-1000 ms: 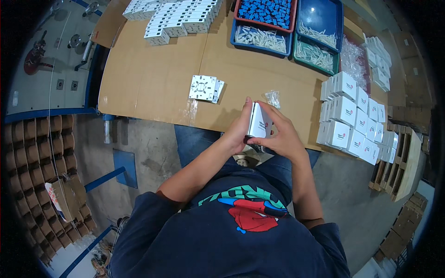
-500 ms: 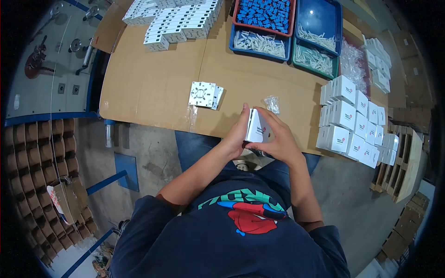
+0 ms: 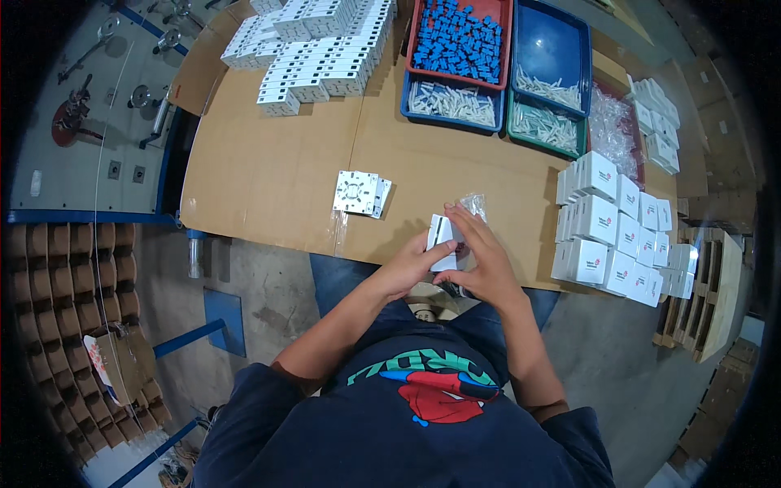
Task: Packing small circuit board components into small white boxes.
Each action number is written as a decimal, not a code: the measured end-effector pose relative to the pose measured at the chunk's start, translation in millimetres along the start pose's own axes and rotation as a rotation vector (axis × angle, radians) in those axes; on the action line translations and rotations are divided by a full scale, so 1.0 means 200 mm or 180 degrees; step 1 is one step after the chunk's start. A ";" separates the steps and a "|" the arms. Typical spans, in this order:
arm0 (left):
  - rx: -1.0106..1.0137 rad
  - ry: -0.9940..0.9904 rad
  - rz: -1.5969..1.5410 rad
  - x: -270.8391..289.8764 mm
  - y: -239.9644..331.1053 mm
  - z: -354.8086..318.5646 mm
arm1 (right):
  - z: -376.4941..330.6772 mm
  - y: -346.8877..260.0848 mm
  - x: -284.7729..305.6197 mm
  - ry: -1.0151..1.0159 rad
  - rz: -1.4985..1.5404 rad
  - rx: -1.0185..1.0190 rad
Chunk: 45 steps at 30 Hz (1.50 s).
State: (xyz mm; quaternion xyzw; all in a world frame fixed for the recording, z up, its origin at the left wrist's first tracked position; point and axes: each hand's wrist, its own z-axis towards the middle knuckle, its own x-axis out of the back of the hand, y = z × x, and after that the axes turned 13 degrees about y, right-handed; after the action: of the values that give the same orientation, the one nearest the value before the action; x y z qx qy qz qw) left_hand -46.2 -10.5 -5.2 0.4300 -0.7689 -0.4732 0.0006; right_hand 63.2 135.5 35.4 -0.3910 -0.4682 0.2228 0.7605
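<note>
A small white box (image 3: pixel 441 237) is held between both hands over the near edge of the cardboard-covered table (image 3: pixel 277 171). My left hand (image 3: pixel 411 267) grips it from below and the left. My right hand (image 3: pixel 478 262) covers its right side with fingers spread. A small clear plastic bag (image 3: pixel 473 203) lies on the table just beyond the hands. A flat white square part (image 3: pixel 359 193) lies to the left of them.
Stacked white boxes (image 3: pixel 614 232) stand at the right. At the back are rows of white parts (image 3: pixel 313 45), a red tray of blue pieces (image 3: pixel 460 37) and blue and green trays of white pieces (image 3: pixel 543 93). A wooden pallet (image 3: pixel 708 293) lies at the far right.
The hands and the white box have shifted a little forward over the table edge, and the box has turned in the hands.
</note>
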 end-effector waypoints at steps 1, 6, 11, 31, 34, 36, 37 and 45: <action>-0.0001 -0.0005 0.0006 0.01 0.00 0.00 | 0.00 0.00 0.00 0.0008 -0.0001 0.0000; -0.0678 0.0141 0.0534 0.00 -0.01 -0.02 | -0.02 0.00 -0.02 -0.0035 -0.0287 0.0184; -0.1041 0.0143 0.0580 0.00 -0.04 -0.03 | -0.06 0.02 -0.02 0.0623 0.0183 -0.0223; -0.1286 -0.0093 0.0386 -0.09 0.02 -0.14 | -0.13 0.05 0.05 0.0675 0.2757 -0.1863; -0.1270 0.0107 0.0261 -0.09 -0.01 -0.13 | -0.14 0.02 0.04 0.0653 0.2750 -0.1821; -0.1470 0.0265 0.0116 -0.10 0.00 -0.14 | -0.13 0.01 0.04 0.0645 0.2751 -0.1681; -0.1467 0.0262 0.0117 -0.09 0.00 -0.14 | -0.12 0.01 0.05 0.0649 0.2751 -0.1684; -0.1599 0.0249 0.0397 -0.12 0.05 -0.15 | -0.14 0.04 0.06 0.0480 0.2612 -0.1926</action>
State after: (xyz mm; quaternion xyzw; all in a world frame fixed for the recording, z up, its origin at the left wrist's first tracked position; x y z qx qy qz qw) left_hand -24.7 -13.9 28.3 0.3861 -0.6517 -0.6313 0.1663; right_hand 94.0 137.3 27.1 -0.7600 -0.2636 0.3286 0.4949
